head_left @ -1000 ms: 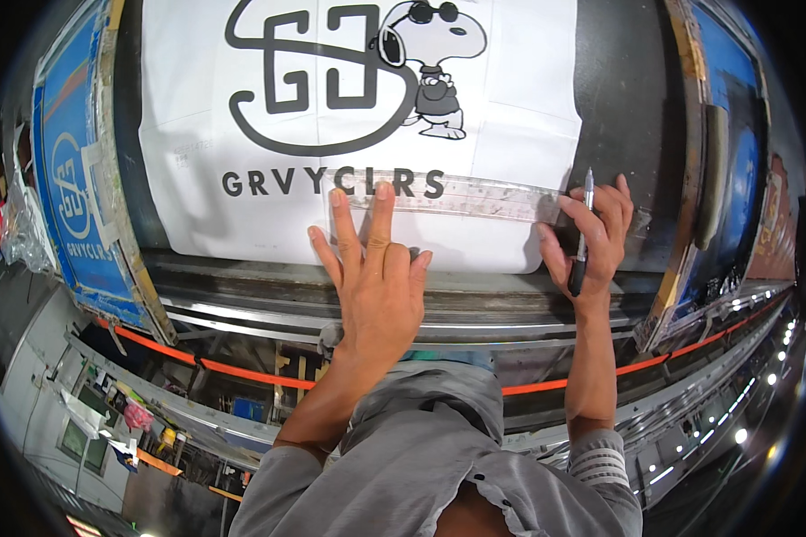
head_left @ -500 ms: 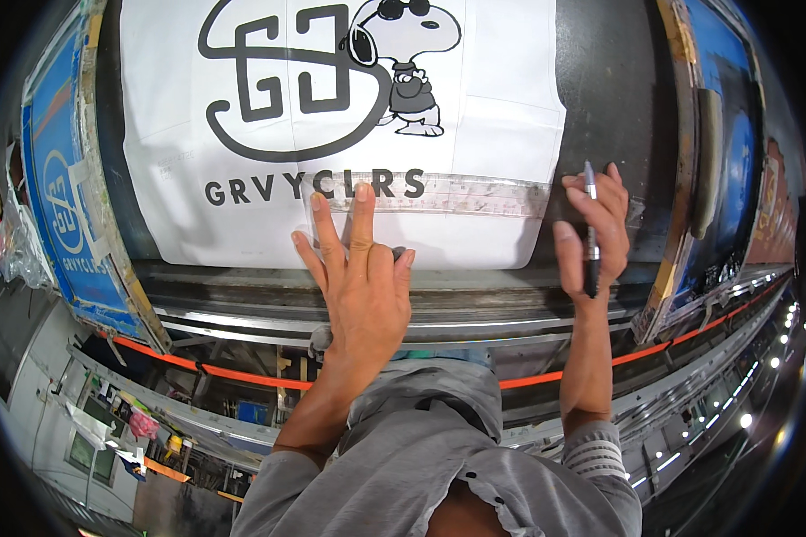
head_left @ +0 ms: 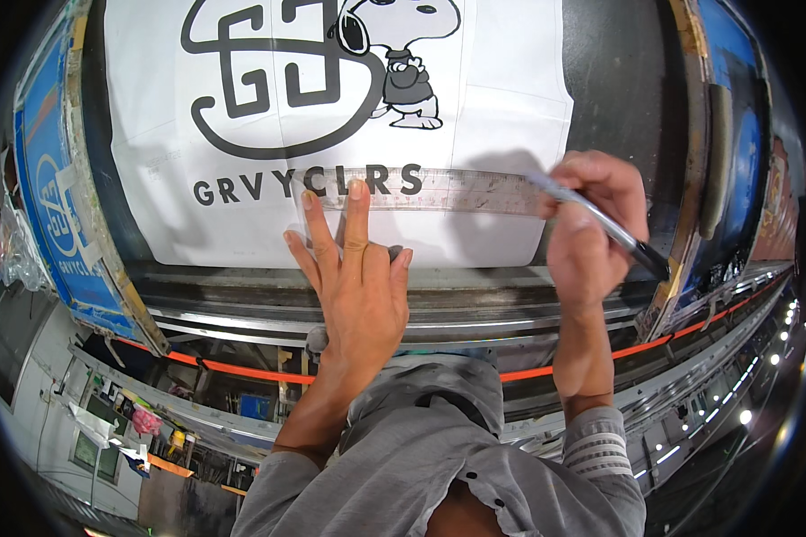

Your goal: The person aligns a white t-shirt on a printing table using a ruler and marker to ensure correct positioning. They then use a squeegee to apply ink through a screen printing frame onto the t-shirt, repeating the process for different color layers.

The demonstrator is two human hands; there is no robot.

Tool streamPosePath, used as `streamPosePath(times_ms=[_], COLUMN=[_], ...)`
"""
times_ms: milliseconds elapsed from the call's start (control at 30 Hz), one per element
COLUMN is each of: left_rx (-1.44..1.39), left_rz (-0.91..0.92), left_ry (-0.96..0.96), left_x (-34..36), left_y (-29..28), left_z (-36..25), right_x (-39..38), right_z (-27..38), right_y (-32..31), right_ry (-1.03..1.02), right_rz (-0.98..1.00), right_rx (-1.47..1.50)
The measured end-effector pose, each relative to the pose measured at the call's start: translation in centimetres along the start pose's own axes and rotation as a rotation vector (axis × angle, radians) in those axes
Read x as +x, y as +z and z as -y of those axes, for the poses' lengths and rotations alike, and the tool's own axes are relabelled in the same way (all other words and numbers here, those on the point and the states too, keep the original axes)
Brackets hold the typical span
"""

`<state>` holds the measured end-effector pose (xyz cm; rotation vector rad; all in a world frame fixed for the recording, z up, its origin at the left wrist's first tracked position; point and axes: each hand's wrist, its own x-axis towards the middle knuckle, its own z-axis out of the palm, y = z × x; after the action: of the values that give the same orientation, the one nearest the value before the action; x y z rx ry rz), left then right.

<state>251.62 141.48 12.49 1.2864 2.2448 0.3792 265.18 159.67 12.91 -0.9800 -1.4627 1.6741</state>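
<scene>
A large white paper sheet (head_left: 493, 98), printed with a black emblem, lettering and a cartoon dog, lies over a dark board. Across its lower part lies a clear ruler (head_left: 475, 191), running under the right half of the lettering. My left hand (head_left: 360, 286) presses two fingertips onto the ruler's left part, its fingers spread. Above the ruler's right end, my right hand (head_left: 595, 233) grips a silver-and-black pen (head_left: 620, 234), its silver end pointing up-left over the sheet. Motion blurs that end, and whether it touches the paper I cannot tell.
Blue mesh frames with worn wooden edges, a left frame (head_left: 49, 192) and a right frame (head_left: 734, 152), stand at either side. A metal rail (head_left: 475, 331) and an orange strip (head_left: 546, 371) run along the near edge. The dark board (head_left: 613, 107) shows right of the sheet.
My right hand has moved left over the ruler's end, turning the pen from near upright to slanting up-left. The sheet, ruler and left hand appear slightly farther left in view.
</scene>
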Motion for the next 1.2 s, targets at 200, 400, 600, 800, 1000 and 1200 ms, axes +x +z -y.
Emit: streamPosePath(times_ms=[200,400,600,800,1000,1200], left_rx=[0.059,0.000,0.038,0.039,0.043,0.042], left_rz=[0.009,-0.003,-0.019,-0.012,-0.009,-0.006], left_ry=[-0.019,-0.026,0.004,0.001,0.001,-0.004], left_x=[0.0,0.1,0.0,0.0,-0.1,0.0], left_y=[-0.3,-0.1,-0.1,-0.1,0.0,-0.1], left_z=[-0.4,-0.2,-0.2,-0.3,-0.2,-0.2], right_x=[1.7,1.7,1.8,1.8,1.7,1.8], right_z=[-2.3,-3.5,-3.3,-3.6,-3.6,-3.5], right_y=[1.5,1.7,2.0,1.5,2.2,2.3], right_ry=[-0.168,-0.305,-0.284,-0.342,-0.314,-0.314], right_rz=[0.172,0.194,0.181,0.259,0.164,0.162], right_rx=[-0.148,-0.322,-0.322,-0.363,-0.355,-0.360])
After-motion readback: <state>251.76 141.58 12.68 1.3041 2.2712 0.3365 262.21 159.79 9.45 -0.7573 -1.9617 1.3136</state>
